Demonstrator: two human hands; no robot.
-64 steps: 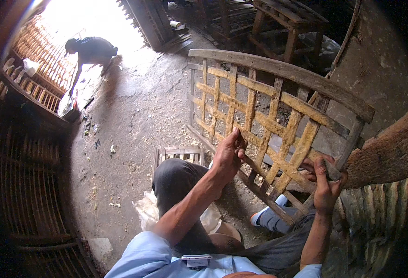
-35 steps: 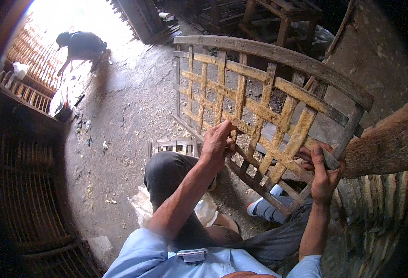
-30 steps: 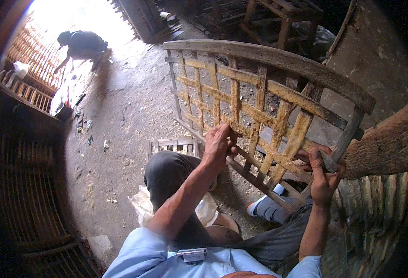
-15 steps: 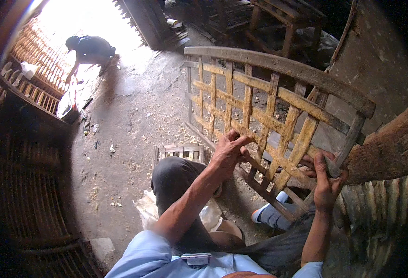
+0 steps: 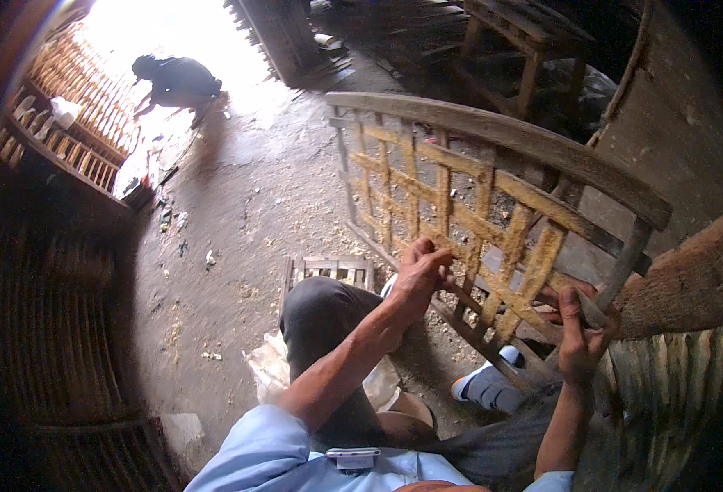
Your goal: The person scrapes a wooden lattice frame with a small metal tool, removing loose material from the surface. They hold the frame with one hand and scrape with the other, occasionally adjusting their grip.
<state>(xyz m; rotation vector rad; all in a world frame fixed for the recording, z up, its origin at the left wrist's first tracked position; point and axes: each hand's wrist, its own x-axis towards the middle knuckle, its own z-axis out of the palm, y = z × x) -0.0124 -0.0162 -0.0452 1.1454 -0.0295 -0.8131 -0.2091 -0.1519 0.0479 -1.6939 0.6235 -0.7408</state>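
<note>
A wooden lattice panel (image 5: 501,127) stands tilted across my legs. It has grey-brown outer rails and crossed slats, many of them coated pale yellow. My left hand (image 5: 417,283) is closed in a pinch on a slat near the panel's middle, at its near side. Toward the right end, my right hand (image 5: 583,336) grips the panel, thumb on the near face and some fingers showing behind the slats. Its lower corner reaches down by my knee, partly hidden by my right arm and leg.
A smaller slatted wooden frame (image 5: 328,269) lies beyond my left knee. Beside that knee is crumpled pale sheeting (image 5: 267,365). A wooden bench (image 5: 533,37) stands at the back right, and a thick timber (image 5: 677,283) at the right. Another person (image 5: 177,82) crouches far left in bright light.
The view has shifted slightly, so the background sits further right. My hands keep their places on the panel. The far person has bent lower.
</note>
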